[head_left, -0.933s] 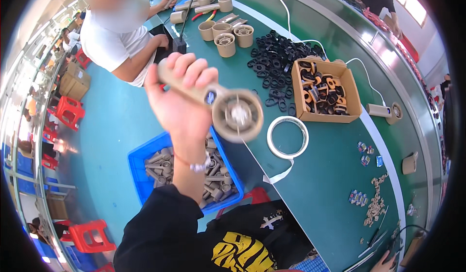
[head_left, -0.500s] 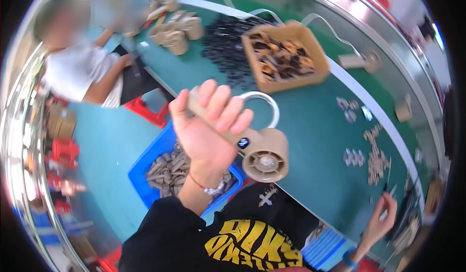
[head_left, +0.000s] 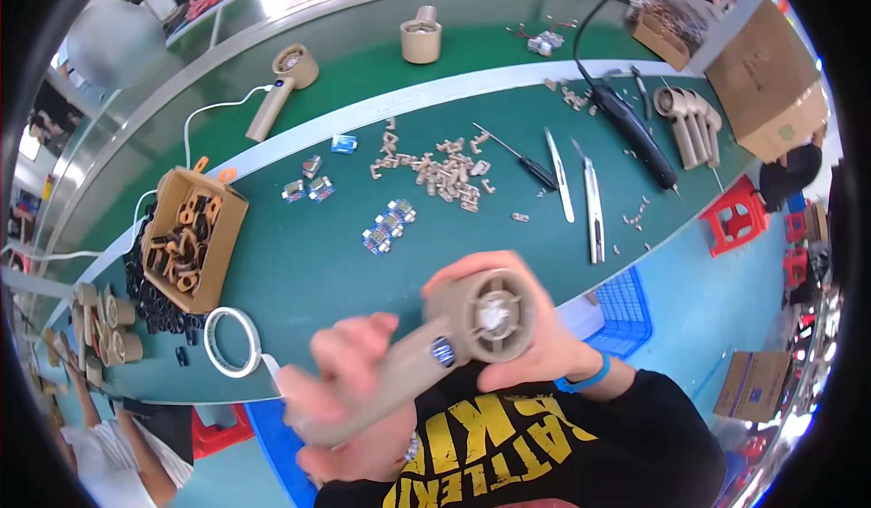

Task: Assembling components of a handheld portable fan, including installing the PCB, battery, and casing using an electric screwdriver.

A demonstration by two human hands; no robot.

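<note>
In front of my chest, a beige handheld fan (head_left: 408, 372) lies tilted, its round grille turned up toward me and a small dark display on its neck. My right hand (head_left: 553, 349) wraps around the fan head from the far and right sides. At the handle's lower end is my left hand (head_left: 349, 358), its fingers curled over the handle and blurred by motion. Beyond the fan on the green table lie small blue circuit boards (head_left: 390, 227) and a pile of small beige plastic parts (head_left: 445, 177).
A screwdriver (head_left: 535, 170), tweezers (head_left: 560, 177), a utility knife (head_left: 593, 209) and a black corded electric tool (head_left: 635, 131) lie at right. At left are a carton of orange and black parts (head_left: 218, 236) and a white tape roll (head_left: 215, 345). A blue bin (head_left: 277, 444) sits below.
The view has swung to the right. My right hand has come from the table's right side onto the fan head. The fan, in my left hand throughout, has tilted, handle end lower.
</note>
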